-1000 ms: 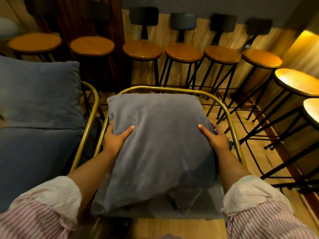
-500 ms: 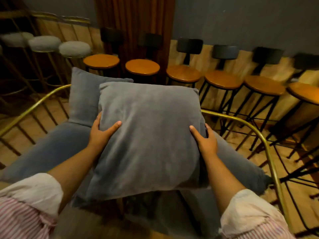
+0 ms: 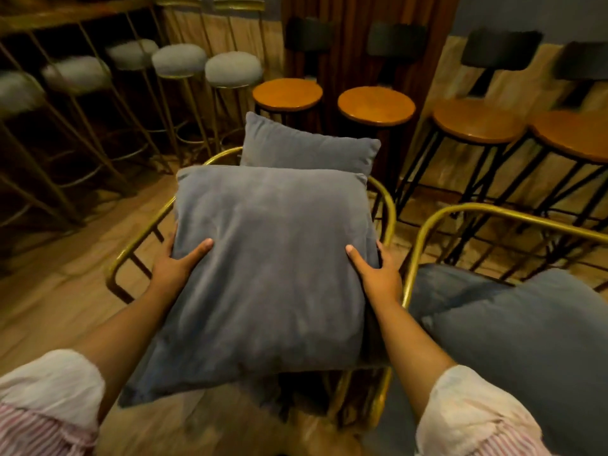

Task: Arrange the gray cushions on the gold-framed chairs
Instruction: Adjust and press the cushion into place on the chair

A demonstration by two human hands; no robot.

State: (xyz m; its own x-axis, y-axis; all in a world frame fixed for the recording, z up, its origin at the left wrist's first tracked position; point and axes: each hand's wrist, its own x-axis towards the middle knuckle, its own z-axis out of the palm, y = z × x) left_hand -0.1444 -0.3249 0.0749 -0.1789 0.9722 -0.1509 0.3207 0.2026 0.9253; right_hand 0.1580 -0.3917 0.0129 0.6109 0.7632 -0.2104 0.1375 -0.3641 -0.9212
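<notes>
Round wooden-seat stools (image 3: 376, 105) with black legs along wall; gray-padded gold-legged stools (image 3: 234, 68) at left; wooden floor (image 3: 59, 291).

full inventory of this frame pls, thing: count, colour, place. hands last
held cushion: 1, gray, centre, above the middle chair
back cushion: 1, gray, upright at the far end of that chair
gold-framed chair: 1, gold, centre, under the held cushion
second gold-framed chair: 1, gold, right
cushions on second chair: at least 2, gray, lower right
wooden stools: 4 visible, orange seats, black legs, back right
padded stools: about 5, gray tops, gold legs, back left
floor: wood, left
left hand: gripping the held cushion's left edge
right hand: gripping its right edge
</notes>
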